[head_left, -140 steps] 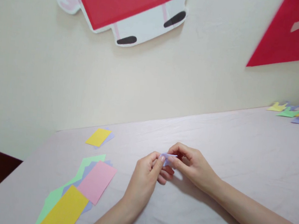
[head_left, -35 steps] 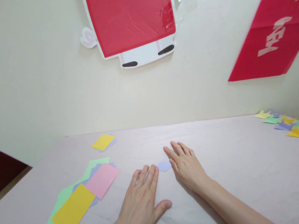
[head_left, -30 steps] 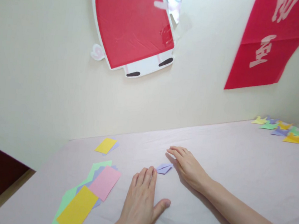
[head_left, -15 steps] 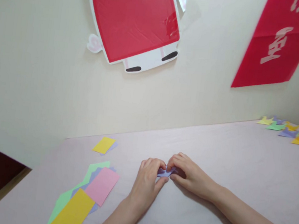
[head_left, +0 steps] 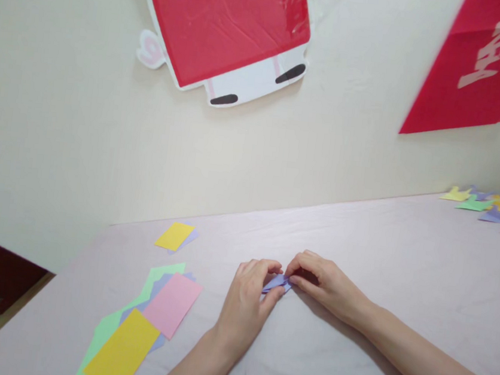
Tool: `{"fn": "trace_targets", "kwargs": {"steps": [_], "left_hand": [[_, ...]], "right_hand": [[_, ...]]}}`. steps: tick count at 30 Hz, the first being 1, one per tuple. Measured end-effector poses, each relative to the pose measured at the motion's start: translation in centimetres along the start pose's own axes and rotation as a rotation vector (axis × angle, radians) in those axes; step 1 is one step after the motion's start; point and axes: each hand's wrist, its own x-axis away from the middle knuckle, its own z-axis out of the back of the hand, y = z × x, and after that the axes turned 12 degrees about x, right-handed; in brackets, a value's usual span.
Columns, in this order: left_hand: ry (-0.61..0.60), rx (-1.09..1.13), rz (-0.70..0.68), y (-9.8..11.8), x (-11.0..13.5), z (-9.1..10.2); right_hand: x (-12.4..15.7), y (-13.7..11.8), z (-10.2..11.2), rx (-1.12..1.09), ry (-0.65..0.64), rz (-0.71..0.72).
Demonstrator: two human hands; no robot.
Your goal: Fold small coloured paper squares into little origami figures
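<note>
A loose fan of yellow, pink, green and lilac paper rectangles lies near the left forearm on the pale pink table, and a careless sweep of that arm could, I judge, scatter it. The left hand is curled nearly shut, its thumb and fingertips pinching the left end of the small folded lilac paper piece. The piece sits low over the table between the two hands (whether it touches the cloth cannot be told). The right hand is likewise curled, thumb and forefinger closed on the piece's right end. The paper looks thin, so an uneven pull could tear it or skew a crease, and a slack pinch could let the folds spring open. The folded coloured paper shapes lie well apart at the far right.
</note>
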Motion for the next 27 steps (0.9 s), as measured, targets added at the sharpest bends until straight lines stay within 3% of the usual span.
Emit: {"fn": "trace_targets", "kwargs": {"steps": [16, 27], "left_hand": [[-0.014, -0.098, -0.005, 0.6, -0.4, 0.0], [0.06, 0.016, 0.045, 1.0, -0.5, 0.4]], "right_hand": [[-0.2, -0.8, 0.2, 0.116, 0.017, 0.122], [-0.3, -0.6, 0.0, 0.118, 0.08, 0.18]]}}
